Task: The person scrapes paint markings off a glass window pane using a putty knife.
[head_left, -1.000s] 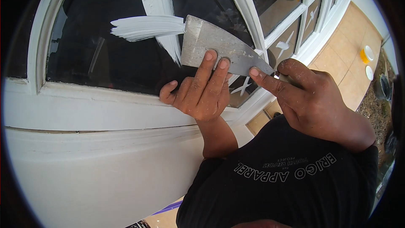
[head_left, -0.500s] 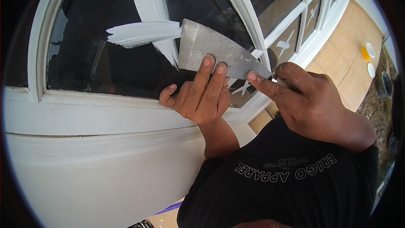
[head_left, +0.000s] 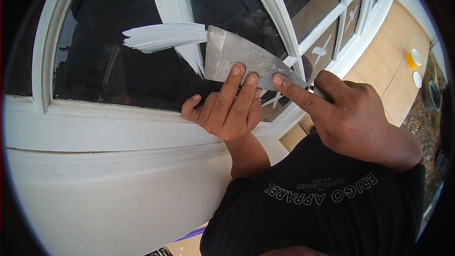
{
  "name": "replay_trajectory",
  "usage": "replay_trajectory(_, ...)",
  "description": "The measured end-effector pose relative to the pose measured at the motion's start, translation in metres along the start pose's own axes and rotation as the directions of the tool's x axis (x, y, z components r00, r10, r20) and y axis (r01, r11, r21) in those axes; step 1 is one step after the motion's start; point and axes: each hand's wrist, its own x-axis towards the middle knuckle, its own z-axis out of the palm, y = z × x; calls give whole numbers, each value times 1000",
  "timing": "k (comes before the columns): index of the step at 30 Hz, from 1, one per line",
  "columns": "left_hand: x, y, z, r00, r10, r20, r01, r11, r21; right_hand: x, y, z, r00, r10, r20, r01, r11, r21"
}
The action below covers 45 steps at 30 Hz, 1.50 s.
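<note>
My right hand grips the handle of a putty knife, its index finger stretched onto the narrow end of the blade. The broad metal blade lies close over the dark glass pane. My left hand has two fingers laid flat on the blade's lower side, with the little finger spread out to the left; its thumb is hidden. Beside the blade's wide edge ends a brushy horizontal streak of white paste. It crosses a thicker slanting streak, making a rough cross on the glass.
A white wooden frame surrounds the pane, above a white panel. Further panes at the right carry white X marks. On the tan tiled floor stand a white-and-yellow tub and a white lid.
The view has shifted slightly. My right index finger has slid a little further onto the blade. Knife and white streaks keep about the same position relative to each other.
</note>
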Motion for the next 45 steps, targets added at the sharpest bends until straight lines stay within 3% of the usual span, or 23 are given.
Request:
replay_trajectory(7,1,0,-3,998,35,51,-35,999,-1,1,-1,3,1000,27,8,-28,1000,13)
replay_trajectory(31,-2,-2,0,1000,12,-21,-12,1000,0,1,1,4,999,-18,-40,18,1000,-12)
replay_trajectory(45,0,-2,-1,999,17,-32,-19,998,-60,1,-2,5,1000,-9,18,9,1000,-8)
